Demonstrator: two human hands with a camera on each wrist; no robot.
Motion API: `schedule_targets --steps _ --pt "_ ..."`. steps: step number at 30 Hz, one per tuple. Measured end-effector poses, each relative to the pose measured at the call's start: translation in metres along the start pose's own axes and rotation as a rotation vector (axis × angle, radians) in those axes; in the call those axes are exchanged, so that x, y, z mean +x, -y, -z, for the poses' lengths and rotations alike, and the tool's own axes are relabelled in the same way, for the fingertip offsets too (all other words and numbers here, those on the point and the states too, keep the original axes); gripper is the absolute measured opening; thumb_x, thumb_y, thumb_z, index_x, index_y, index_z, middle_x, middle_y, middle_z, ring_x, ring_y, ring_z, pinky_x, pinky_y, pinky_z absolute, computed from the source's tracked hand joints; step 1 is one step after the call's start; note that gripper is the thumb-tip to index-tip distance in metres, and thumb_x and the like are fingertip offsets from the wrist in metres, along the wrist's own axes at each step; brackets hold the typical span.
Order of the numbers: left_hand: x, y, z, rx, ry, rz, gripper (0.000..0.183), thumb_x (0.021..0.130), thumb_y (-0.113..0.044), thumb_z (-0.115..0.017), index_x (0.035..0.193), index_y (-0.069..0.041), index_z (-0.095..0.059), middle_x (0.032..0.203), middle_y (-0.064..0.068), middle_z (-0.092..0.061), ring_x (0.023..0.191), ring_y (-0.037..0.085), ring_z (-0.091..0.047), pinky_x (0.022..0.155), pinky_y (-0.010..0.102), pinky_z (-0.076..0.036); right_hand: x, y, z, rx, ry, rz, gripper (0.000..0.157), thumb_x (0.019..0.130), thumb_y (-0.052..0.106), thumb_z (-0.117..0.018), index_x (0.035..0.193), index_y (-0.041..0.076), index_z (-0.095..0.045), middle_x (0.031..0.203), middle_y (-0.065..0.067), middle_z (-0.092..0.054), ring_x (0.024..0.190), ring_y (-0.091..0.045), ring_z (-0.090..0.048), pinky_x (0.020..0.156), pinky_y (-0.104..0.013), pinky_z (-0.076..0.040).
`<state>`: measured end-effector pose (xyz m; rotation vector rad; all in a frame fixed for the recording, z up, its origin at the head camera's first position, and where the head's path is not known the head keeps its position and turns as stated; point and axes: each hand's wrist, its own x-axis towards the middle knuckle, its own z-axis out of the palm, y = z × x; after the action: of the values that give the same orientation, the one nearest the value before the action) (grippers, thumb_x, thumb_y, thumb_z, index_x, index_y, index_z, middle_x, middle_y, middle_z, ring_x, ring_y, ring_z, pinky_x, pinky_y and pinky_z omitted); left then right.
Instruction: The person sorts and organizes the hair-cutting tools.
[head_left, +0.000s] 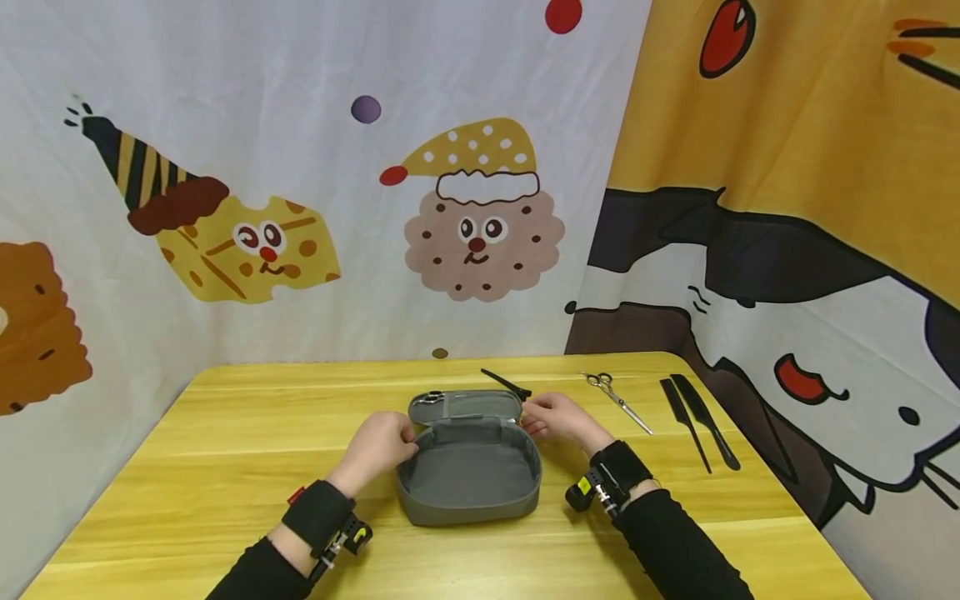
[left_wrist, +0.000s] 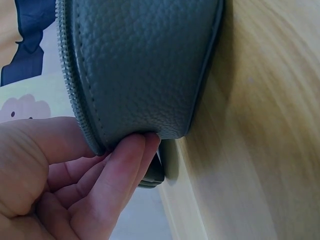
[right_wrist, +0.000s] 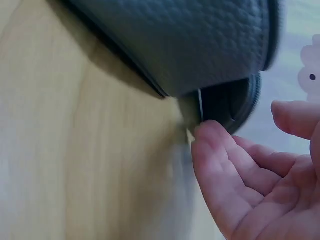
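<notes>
A grey zip case point(head_left: 468, 504) lies unzipped on the table, its lid point(head_left: 480, 406) folded back away from me. At the case's left rear corner my left hand point(head_left: 378, 450) pinches the zippered rim, thumb on one side and fingers outside; the left wrist view shows this grip on the pebbled wall point(left_wrist: 145, 65). On the other side my right hand point(head_left: 558, 418) is by the hinge end of the lid. In the right wrist view its fingertips point(right_wrist: 212, 131) are at the lid's edge point(right_wrist: 240, 102), thumb held apart. Whether they touch it is hard to tell.
Behind the lid lies a black hair clip point(head_left: 506, 382). To the right are scissors point(head_left: 618, 403), a thin black tail comb point(head_left: 685, 423) and a wider black comb point(head_left: 705, 419) on the wooden table point(head_left: 247, 450). Printed curtains point(head_left: 480, 333) hang behind and to the right.
</notes>
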<state>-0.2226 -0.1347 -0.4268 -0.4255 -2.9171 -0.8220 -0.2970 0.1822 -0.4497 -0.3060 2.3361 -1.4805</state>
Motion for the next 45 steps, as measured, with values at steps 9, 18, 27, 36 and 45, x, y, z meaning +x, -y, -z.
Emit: schedule_targets --steps 9,18,27,36,45 --pt "-0.001 0.001 -0.001 0.000 -0.006 -0.007 0.032 0.079 -0.001 -0.079 0.060 -0.012 -0.056 0.058 -0.004 -0.047 0.053 0.012 -0.043 0.053 0.027 -0.035 -0.016 0.004 0.019 -0.295 -0.168 0.098 0.040 0.102 0.022 -0.058 0.127 -0.008 -0.060 0.115 -0.020 -0.066 0.104 -0.034 -0.064 0.087 -0.042 -0.053" --pt "-0.002 0.002 -0.001 0.007 -0.007 -0.010 0.030 0.079 -0.002 -0.079 0.061 -0.012 -0.057 0.059 -0.004 -0.049 0.053 0.012 -0.044 0.054 0.027 -0.036 -0.029 -0.009 0.050 -0.387 -0.266 0.172 0.053 0.100 0.033 -0.060 0.132 -0.010 -0.055 0.121 -0.025 -0.060 0.110 -0.041 -0.057 0.087 -0.049 -0.050" --pt "-0.002 0.004 -0.001 -0.006 -0.017 -0.047 0.043 0.079 -0.001 -0.078 0.056 -0.014 -0.045 0.055 -0.008 -0.031 0.052 0.009 -0.029 0.055 0.027 -0.027 -0.038 -0.015 0.075 -0.421 -0.338 0.109 0.047 0.101 0.023 -0.060 0.134 -0.009 -0.053 0.123 -0.028 -0.059 0.114 -0.043 -0.055 0.093 -0.049 -0.047" --pt "-0.001 0.004 0.000 -0.010 -0.017 -0.041 0.037 0.079 -0.001 -0.079 0.057 -0.013 -0.051 0.055 -0.007 -0.038 0.051 0.010 -0.035 0.055 0.027 -0.030 -0.039 -0.026 0.091 -0.504 -0.402 0.067 0.048 0.098 0.018 -0.062 0.131 -0.015 -0.051 0.118 -0.031 -0.061 0.109 -0.045 -0.058 0.091 -0.053 -0.048" --pt "-0.001 0.003 -0.001 -0.014 -0.019 -0.051 0.037 0.079 -0.001 -0.078 0.057 -0.012 -0.050 0.056 -0.006 -0.036 0.052 0.010 -0.034 0.055 0.027 -0.029 -0.041 -0.031 0.104 -0.621 -0.466 0.000 0.049 0.096 0.021 -0.065 0.128 -0.014 -0.055 0.117 -0.032 -0.062 0.105 -0.046 -0.060 0.086 -0.054 -0.049"
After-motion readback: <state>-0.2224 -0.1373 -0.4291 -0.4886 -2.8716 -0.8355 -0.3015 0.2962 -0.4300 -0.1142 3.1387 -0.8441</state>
